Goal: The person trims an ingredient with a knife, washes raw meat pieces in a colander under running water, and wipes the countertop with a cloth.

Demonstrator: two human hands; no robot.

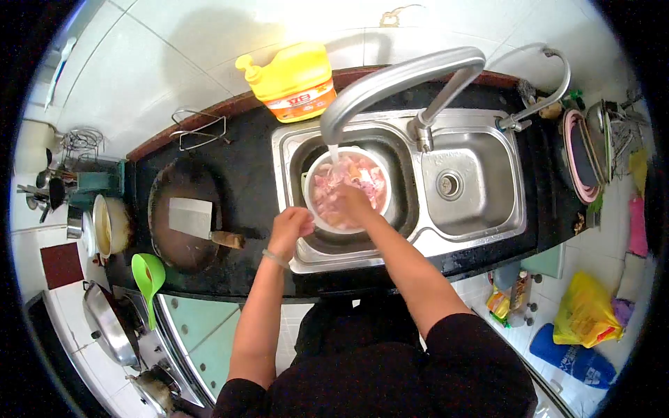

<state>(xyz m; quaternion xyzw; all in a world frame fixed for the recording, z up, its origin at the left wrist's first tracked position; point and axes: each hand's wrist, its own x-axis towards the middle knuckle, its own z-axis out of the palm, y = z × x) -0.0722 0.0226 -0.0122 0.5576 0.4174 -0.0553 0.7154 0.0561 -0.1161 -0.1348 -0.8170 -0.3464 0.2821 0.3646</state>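
A white bowl (311, 214) stands in the left sink basin (404, 209), filled with pink pieces of raw meat (366, 174) in water. Water runs into it from the curved faucet (390, 80). My right hand (350, 205) reaches into the bowl among the meat; its fingers are hidden by the hand itself and the water. My left hand (291, 230) is at the bowl's left rim, its fingers curled together; whether they grip the rim is unclear.
A cleaver (190, 216) lies on a round dark board (174, 247) at the left. Behind the sink stands a yellow bottle (296, 80). Further left are a pot (111, 226) and a green ladle (148, 275). A second basin (481, 202) adjoins on the right.
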